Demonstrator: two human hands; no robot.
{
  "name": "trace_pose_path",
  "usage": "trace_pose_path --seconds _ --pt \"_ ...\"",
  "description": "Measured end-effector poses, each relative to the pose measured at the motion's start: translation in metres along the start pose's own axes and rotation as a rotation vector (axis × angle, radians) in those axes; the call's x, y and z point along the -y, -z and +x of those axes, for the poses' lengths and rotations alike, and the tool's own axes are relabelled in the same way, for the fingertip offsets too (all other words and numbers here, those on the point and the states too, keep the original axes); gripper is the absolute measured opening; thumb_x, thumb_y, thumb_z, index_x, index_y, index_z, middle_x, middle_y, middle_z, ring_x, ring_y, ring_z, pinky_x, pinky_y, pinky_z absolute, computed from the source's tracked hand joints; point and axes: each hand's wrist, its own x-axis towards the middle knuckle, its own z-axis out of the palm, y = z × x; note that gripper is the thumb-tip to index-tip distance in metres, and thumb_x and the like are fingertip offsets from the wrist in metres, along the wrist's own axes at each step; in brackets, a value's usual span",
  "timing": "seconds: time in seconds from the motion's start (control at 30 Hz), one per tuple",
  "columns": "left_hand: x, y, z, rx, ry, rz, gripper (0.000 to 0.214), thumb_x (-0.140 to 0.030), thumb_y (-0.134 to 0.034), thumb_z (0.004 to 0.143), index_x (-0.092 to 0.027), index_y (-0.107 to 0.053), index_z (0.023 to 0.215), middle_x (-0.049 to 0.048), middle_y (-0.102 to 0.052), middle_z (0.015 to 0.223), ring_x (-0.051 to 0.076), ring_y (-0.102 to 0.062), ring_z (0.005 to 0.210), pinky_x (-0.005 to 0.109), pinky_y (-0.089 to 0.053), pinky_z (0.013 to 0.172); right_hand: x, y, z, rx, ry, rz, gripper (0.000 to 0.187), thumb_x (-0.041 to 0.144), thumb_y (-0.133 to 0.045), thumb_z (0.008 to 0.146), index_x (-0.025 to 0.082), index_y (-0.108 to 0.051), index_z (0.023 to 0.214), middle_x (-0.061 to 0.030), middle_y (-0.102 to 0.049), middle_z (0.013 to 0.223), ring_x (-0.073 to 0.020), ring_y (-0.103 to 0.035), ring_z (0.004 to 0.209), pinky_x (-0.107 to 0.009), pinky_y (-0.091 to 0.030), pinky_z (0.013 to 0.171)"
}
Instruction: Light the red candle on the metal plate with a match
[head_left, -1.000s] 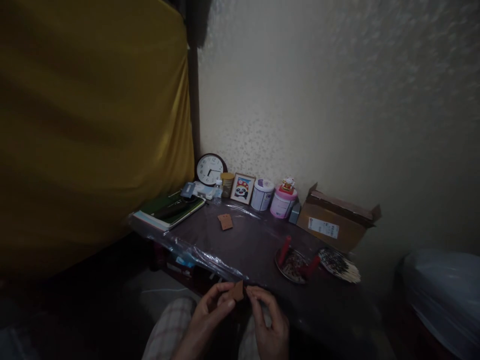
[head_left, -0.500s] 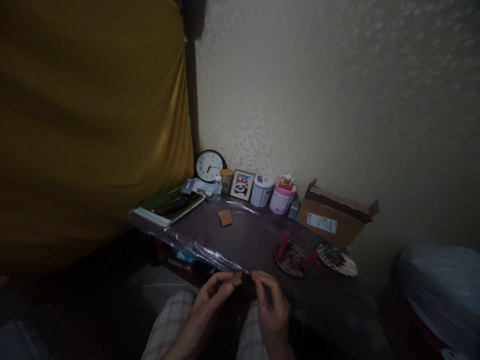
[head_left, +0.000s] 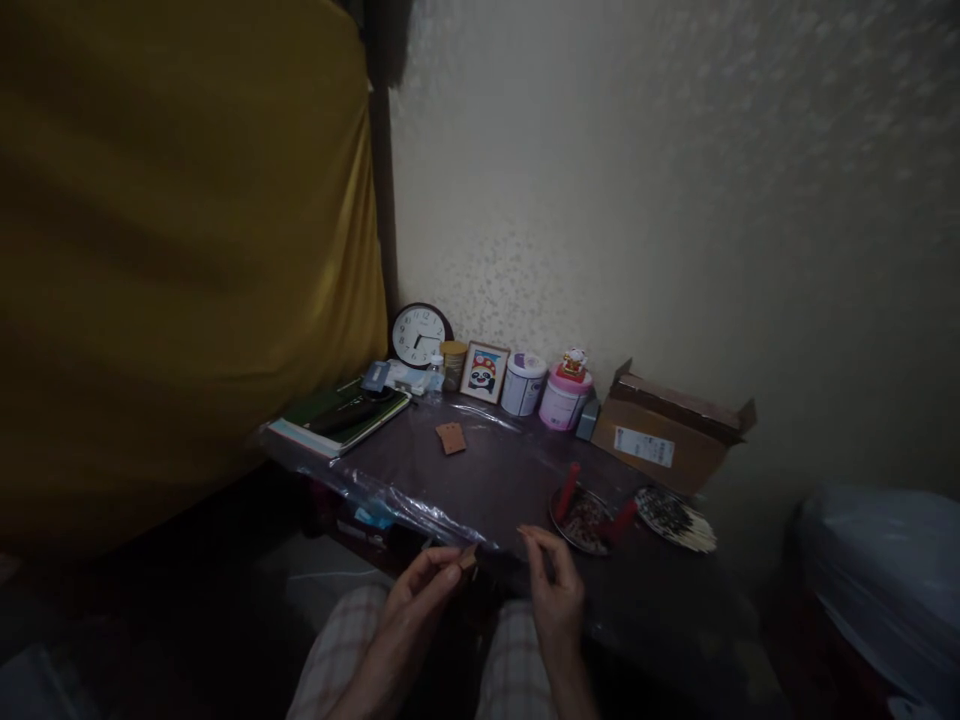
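My left hand [head_left: 418, 598] is over my lap at the table's front edge. Between its thumb and fingertips it pinches a small brown piece [head_left: 469, 560], flat and stiff-looking, perhaps card or leather. My right hand [head_left: 555, 582] is raised a little to the right, apart from the left, with thumb and forefinger pinched together. Whatever is in that pinch is too small and dark to name. A flat brown piece with small holes [head_left: 451, 438] lies on the table [head_left: 495, 490] beyond my hands.
To the right are a round dish of small dark bits [head_left: 585, 525] with red sticks, and a plate of dark-tipped pale sticks [head_left: 675, 520]. A cardboard box [head_left: 660, 430], two tubs, a framed panda picture [head_left: 484, 372] and a clock [head_left: 421, 334] line the wall. Books [head_left: 341, 420] lie left.
My right hand has moved up and to the right, away from my left hand. The left hand stays nearly in place with the brown piece.
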Motion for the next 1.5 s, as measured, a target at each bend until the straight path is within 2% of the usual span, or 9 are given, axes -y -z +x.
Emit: trace_pose_path --seconds 0.2,0.37,0.53,0.7,0.83,0.87,1.03,1.27,1.5 --pt "0.009 0.007 0.007 -0.023 -0.019 0.013 0.015 -0.025 -0.067 0.076 -0.017 -0.068 0.089 0.0045 -0.071 0.086 0.018 -0.063 0.084 0.028 -0.044 0.081 0.032 0.004 0.001 -0.033 -0.066 0.17 0.011 0.026 -0.057 0.084 0.016 -0.062 0.081 -0.0054 -0.069 0.084 -0.0167 -0.066 0.081 -0.029 -0.053 0.074" --pt "0.008 0.003 0.008 -0.027 -0.038 -0.016 0.014 -0.023 -0.068 0.075 -0.018 -0.067 0.088 0.0034 -0.072 0.086 0.017 -0.063 0.085 0.026 -0.044 0.08 0.05 -0.002 -0.01 0.032 0.119 0.116 0.007 0.014 -0.055 0.085 0.019 -0.06 0.084 -0.0036 -0.068 0.085 -0.0139 -0.065 0.081 -0.026 -0.053 0.074" --pt "0.003 -0.003 0.005 -0.028 -0.031 -0.036 0.016 -0.023 -0.07 0.072 -0.017 -0.068 0.086 0.0054 -0.073 0.087 0.019 -0.064 0.085 0.029 -0.044 0.081 0.054 -0.002 -0.011 0.14 0.25 0.037 0.013 0.011 -0.052 0.086 0.021 -0.06 0.089 -0.0035 -0.067 0.088 -0.0135 -0.064 0.084 -0.026 -0.052 0.076" --pt "0.003 -0.002 0.005 -0.033 -0.036 -0.019 0.018 -0.028 -0.069 0.073 -0.018 -0.067 0.087 0.0061 -0.072 0.087 0.022 -0.064 0.086 0.032 -0.044 0.082 0.062 0.01 -0.01 0.021 0.275 0.067 0.023 0.007 -0.052 0.085 0.023 -0.058 0.099 -0.004 -0.066 0.096 -0.0156 -0.062 0.092 -0.031 -0.051 0.081" --pt "0.001 -0.003 0.006 -0.035 -0.074 -0.006 0.019 -0.028 -0.07 0.071 -0.017 -0.067 0.086 0.0051 -0.071 0.086 0.02 -0.062 0.083 0.03 -0.044 0.08 0.039 0.0 -0.008 0.219 0.39 -0.057 0.023 0.009 -0.049 0.086 0.022 -0.061 0.099 -0.0035 -0.069 0.092 -0.0151 -0.064 0.086 -0.028 -0.052 0.077" --pt "-0.001 -0.004 0.005 -0.031 -0.078 -0.002 0.019 -0.028 -0.07 0.071 -0.017 -0.067 0.086 0.0047 -0.071 0.084 0.019 -0.062 0.081 0.029 -0.045 0.078 0.03 -0.003 -0.005 0.185 0.376 -0.081 0.018 0.012 -0.048 0.087 0.021 -0.063 0.093 -0.0031 -0.068 0.084 -0.0143 -0.065 0.078 -0.026 -0.052 0.07" --pt "-0.012 -0.008 -0.003 -0.089 -0.036 -0.007 0.018 -0.025 -0.072 0.069 -0.018 -0.068 0.085 0.0048 -0.072 0.085 0.02 -0.063 0.087 0.029 -0.043 0.083 0.002 -0.006 0.01 -0.079 0.109 -0.01 0.011 0.023 -0.054 0.087 0.017 -0.063 0.086 -0.005 -0.067 0.086 -0.0156 -0.063 0.082 -0.028 -0.05 0.077" --pt "-0.018 -0.006 -0.01 -0.112 -0.067 0.1 0.021 -0.027 -0.07 0.068 -0.017 -0.069 0.087 0.0073 -0.069 0.093 0.025 -0.058 0.098 0.034 -0.04 0.089 0.012 0.002 0.016 -0.157 -0.12 0.187 0.015 0.03 -0.061 0.08 0.016 -0.065 0.078 -0.0051 -0.065 0.081 -0.0167 -0.061 0.078 -0.029 -0.05 0.072" --pt "-0.009 0.009 -0.001 -0.143 -0.066 0.054 0.017 -0.028 -0.072 0.069 -0.019 -0.07 0.083 0.0048 -0.07 0.088 0.023 -0.059 0.096 0.033 -0.04 0.09 0.024 0.005 0.023 -0.177 -0.178 0.228 0.017 0.034 -0.064 0.076 0.017 -0.066 0.076 -0.0019 -0.067 0.077 -0.0164 -0.062 0.074 -0.027 -0.051 0.067"
